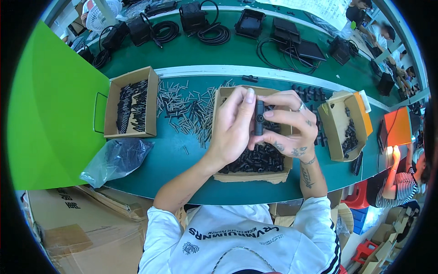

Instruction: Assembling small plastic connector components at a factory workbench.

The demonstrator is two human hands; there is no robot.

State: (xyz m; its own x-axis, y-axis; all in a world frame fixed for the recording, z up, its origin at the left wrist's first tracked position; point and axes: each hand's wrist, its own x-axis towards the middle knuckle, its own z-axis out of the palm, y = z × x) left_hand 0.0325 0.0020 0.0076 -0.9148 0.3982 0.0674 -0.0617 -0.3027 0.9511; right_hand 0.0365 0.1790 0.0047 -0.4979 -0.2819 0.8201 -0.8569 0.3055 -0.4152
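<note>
A small black plastic cylinder-shaped part (259,119) with a round socket in its side is held upright between my two hands. My left hand (232,125) closes on it from the left, thumb up at its top. From the right, my right hand (294,119) pinches it with thumb and fingers; a ring shows on one finger. Right below both hands stands an open cardboard box (277,177) holding a heap of similar black parts (255,160). My hands hide much of the box's far half.
Left of the box lie loose metal pins (191,109) and a carton (107,123) of dark rods. A plastic bag (116,160) is near the front edge. Rows of black fittings (312,93) and another carton (335,132) stand right. A green panel (54,109) borders the left.
</note>
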